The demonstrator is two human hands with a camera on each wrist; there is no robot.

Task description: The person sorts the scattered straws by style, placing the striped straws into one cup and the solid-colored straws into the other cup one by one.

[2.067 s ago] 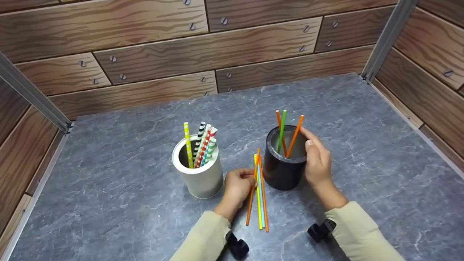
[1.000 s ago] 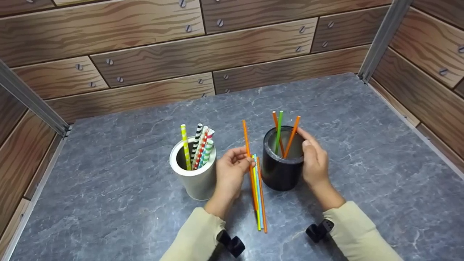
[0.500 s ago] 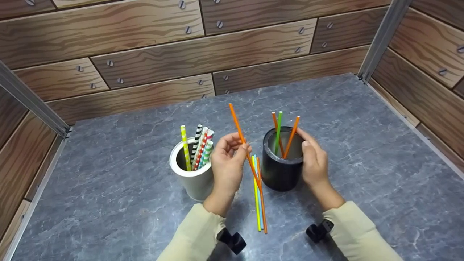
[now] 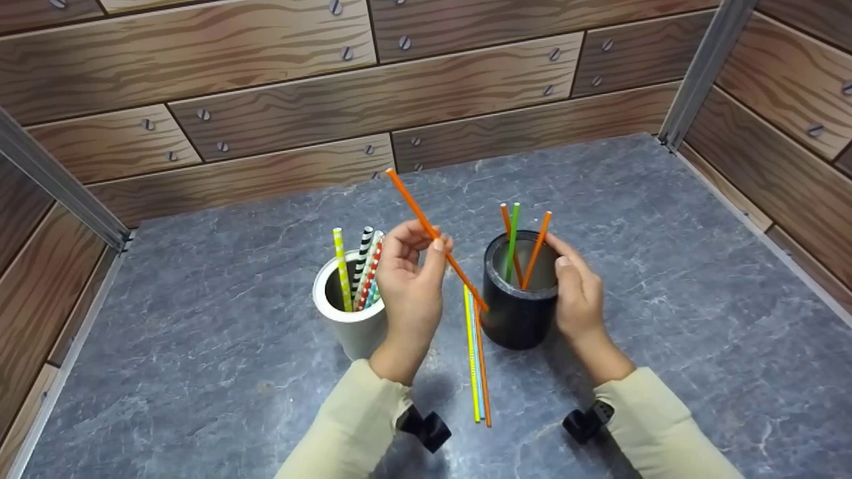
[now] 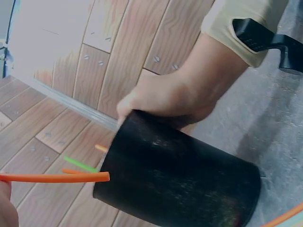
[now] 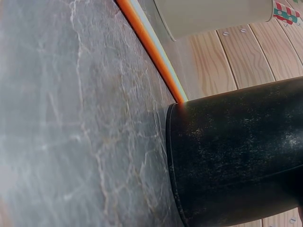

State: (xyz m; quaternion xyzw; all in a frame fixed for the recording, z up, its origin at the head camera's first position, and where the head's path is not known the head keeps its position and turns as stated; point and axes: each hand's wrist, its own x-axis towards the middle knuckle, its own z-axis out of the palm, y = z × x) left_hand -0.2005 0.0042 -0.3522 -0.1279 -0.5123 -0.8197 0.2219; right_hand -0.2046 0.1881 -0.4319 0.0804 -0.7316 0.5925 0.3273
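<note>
An orange straw [image 4: 414, 205] slants between the thumb and fingers of my left hand [image 4: 413, 279], which pinches it near its middle. Its lower end overlaps the side of the black cup [image 4: 518, 319] in the head view. My right hand [image 4: 580, 293] holds that cup by its right side, fingers at the rim and thumb in front. Two orange straws and a green straw [image 4: 512, 243] stand in the black cup. On the table, left of the cup, lie a yellow straw [image 4: 471, 359], a light blue one and an orange straw [image 4: 486, 392].
A white cup [image 4: 353, 332] with several patterned paper straws [image 4: 341, 266] stands left of my left hand, partly hidden by it. Wood-print walls [image 4: 279, 93] enclose the grey marbled table [image 4: 200, 319] at the back and sides.
My left hand has picked the orange straw from the pile, raised it and tilted it, its top leaning left. My right hand stays on the black cup.
</note>
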